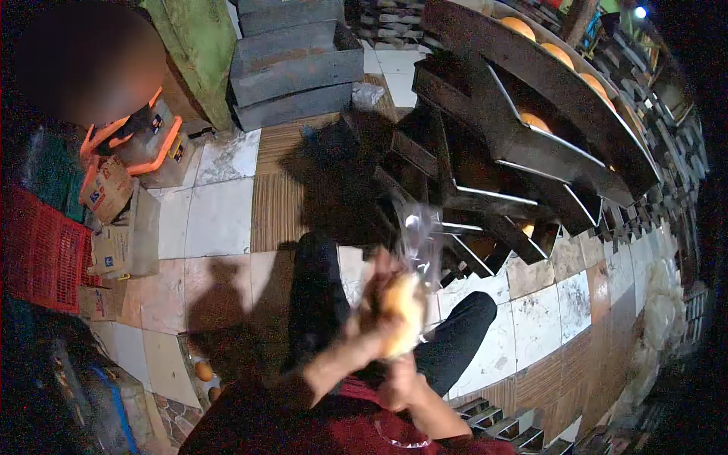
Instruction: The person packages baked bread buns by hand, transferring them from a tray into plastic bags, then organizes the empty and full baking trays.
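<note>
Over my lap, my left hand [371, 330] is wrapped round a golden-brown piece of bread [404, 315], blurred by motion. A clear plastic bag [418, 235] stretches up past the bread's far end, its surface catching the light. Right below the bread my right hand [400, 384] is closed in a fist, its fingertips turned out of sight. What the fist grips, if anything, I cannot tell. Beyond the bag lies a pile of long dark metal loaf pans [531, 178], and more golden bread [557, 54] shows in the upper ones.
Grey bins [296, 72] stand stacked ahead. To the left are a red crate [45, 250], cardboard boxes [110, 193] and an orange-rimmed container [155, 148], with a person behind. Round brown items [203, 371] lie at lower left. More metal pans [523, 432] sit at lower right.
</note>
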`<state>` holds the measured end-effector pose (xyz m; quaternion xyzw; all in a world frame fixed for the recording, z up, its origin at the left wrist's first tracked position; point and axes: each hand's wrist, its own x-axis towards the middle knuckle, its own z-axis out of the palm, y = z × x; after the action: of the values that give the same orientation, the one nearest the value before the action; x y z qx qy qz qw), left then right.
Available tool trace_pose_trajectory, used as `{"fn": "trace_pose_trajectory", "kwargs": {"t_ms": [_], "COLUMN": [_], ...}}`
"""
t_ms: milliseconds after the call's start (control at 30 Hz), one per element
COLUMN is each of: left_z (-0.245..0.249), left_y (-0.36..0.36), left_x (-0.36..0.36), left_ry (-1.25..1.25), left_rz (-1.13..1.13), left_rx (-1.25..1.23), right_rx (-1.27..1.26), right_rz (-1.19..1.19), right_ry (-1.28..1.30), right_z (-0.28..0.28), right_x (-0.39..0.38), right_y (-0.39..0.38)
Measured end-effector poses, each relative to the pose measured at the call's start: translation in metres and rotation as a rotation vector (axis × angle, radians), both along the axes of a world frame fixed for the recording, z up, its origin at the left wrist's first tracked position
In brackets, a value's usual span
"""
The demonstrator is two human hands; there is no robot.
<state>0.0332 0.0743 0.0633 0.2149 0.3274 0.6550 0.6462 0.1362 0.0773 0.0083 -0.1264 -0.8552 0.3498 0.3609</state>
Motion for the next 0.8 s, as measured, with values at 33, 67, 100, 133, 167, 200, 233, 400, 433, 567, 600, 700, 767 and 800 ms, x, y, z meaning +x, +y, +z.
{"fn": "trace_pose_trajectory", "kwargs": {"t_ms": [33, 67, 100, 133, 167, 200, 233, 400, 433, 567, 600, 700, 767, 800], "left_z": [-0.002, 0.001, -0.015, -0.031, -0.027, -0.022, -0.021, -0.032, -0.044, -0.069, -0.056, -0.06, -0.048, -0.046], "left_y": [-0.006, -0.011, -0.007, -0.005, 0.0, 0.005, 0.012, 0.031, 0.034, 0.054, 0.058, 0.065, 0.062, 0.06], "left_x": [0.003, 0.005, 0.002, -0.003, -0.011, -0.019, -0.026, -0.047, -0.055, -0.063, -0.067, -0.096, -0.096, -0.089], "left_ry": [0.19, 0.379, 0.358, 0.339, 0.119, -0.099, -0.157, -0.458, -0.472, -0.495, -0.499, -0.394, -0.393, -0.351], "left_rz": [-0.04, -0.07, -0.032, 0.002, 0.06, 0.115, 0.107, 0.101, 0.101, 0.231, 0.277, 0.404, 0.391, 0.367], "left_rx": [0.036, 0.075, 0.097, 0.116, 0.148, 0.188, 0.187, -0.301, -0.307, -0.417, -0.501, -0.354, -0.298, -0.239], "right_rx": [-0.141, -0.29, -0.444, -0.602, -0.761, -0.973, -0.757, 0.106, 0.104, 0.218, -0.01, -0.23, -0.114, -0.353], "right_rz": [0.005, 0.008, 0.008, 0.005, -0.003, -0.083, -0.123, -0.158, -0.15, -0.429, -0.098, 0.259, -0.07, -0.3], "right_ry": [0.131, 0.263, 0.393, 0.526, 0.661, 0.519, 0.203, -0.452, -0.458, -0.465, -0.425, -0.273, -0.351, -0.274], "right_z": [0.003, 0.02, 0.037, 0.049, 0.054, 0.052, 0.052, 0.086, 0.078, 0.041, 0.047, 0.093, 0.087, 0.078], "right_x": [0.004, 0.003, 0.002, 0.0, -0.002, -0.004, -0.008, -0.023, -0.02, -0.022, -0.017, -0.005, 0.004, -0.001], "right_y": [0.005, 0.011, 0.015, 0.017, 0.016, 0.014, 0.021, 0.031, 0.028, 0.026, 0.015, -0.011, 0.021, 0.037]}}
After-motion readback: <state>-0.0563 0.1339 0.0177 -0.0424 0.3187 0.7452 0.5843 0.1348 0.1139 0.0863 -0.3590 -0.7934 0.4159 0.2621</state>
